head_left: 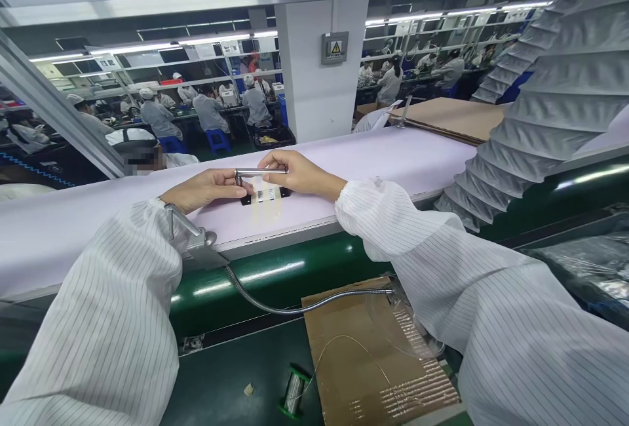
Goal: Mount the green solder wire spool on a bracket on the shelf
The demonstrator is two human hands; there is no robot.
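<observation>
Over the pale pink-white shelf, both hands hold a slim shiny metal bar (260,171) with a bent left end. My left hand (209,188) pinches near that bent end, its fingertips close to the surface. At the bar's other end, my right hand (295,174) has its fingers curled on it. Right below lies a dark flat piece (246,200) partly covered by a strip of yellowish tape (265,196) with small printed labels. My fingers hide part of both the bar and the dark piece.
A metal clamp (201,242) sits on the shelf's front edge by my left forearm. From it a flexible metal hose (295,311) runs over a cardboard sheet (344,373). A solder wire spool (295,392) stands below. Grey ducting (550,98) hangs right; a co-worker (137,147) sits beyond the shelf.
</observation>
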